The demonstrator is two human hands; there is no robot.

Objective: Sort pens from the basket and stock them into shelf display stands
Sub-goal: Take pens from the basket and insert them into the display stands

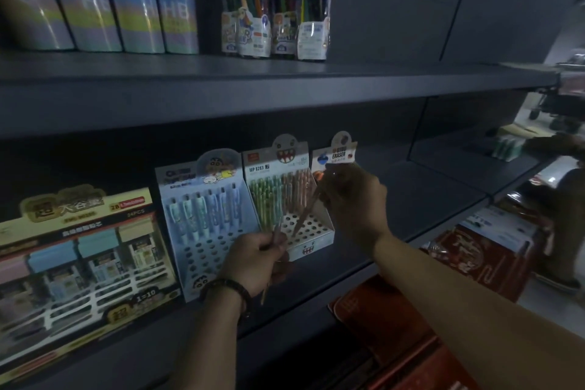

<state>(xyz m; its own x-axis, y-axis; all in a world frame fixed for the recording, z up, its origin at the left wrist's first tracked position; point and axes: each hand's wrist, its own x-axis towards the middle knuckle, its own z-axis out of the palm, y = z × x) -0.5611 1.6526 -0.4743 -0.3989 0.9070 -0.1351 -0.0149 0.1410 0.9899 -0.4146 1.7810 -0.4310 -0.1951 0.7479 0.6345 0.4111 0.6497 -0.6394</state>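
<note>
Pens stand in 2 cardboard display stands on the lower shelf [411, 199], seen from the head camera in dim light. The middle stand [316, 231], with a toothy cartoon face on its header card, holds green pens [266, 199] on its left and pinkish-brown pens [296, 187] on its right in the back rows; its front rows of holes are open. Just left of it, touching, the blue stand [205, 231] carries 1 back row of pale blue pens [202, 209], with bare holes in front.

The right hand [351, 203] is raised over the middle stand, fingers curled round a brownish pen [305, 212] that slants down to the left, its tip close over the open holes. The left hand [256, 256], with a dark beaded bracelet [228, 291] on the wrist, sits in front of the 2 stands and grips a small bunch of pens [275, 241]; how many I cannot tell.

Behind the right hand stands an eraser card [338, 152]. At far left on the same shelf is a yellow box of pencil leads [79, 247]. On the upper shelf [285, 85] stand pastel HB pencil tubs [95, 16] and 4 dome-capped tubes of coloured pencils [275, 9]. Below the lower shelf lie red packets [474, 250].
</note>
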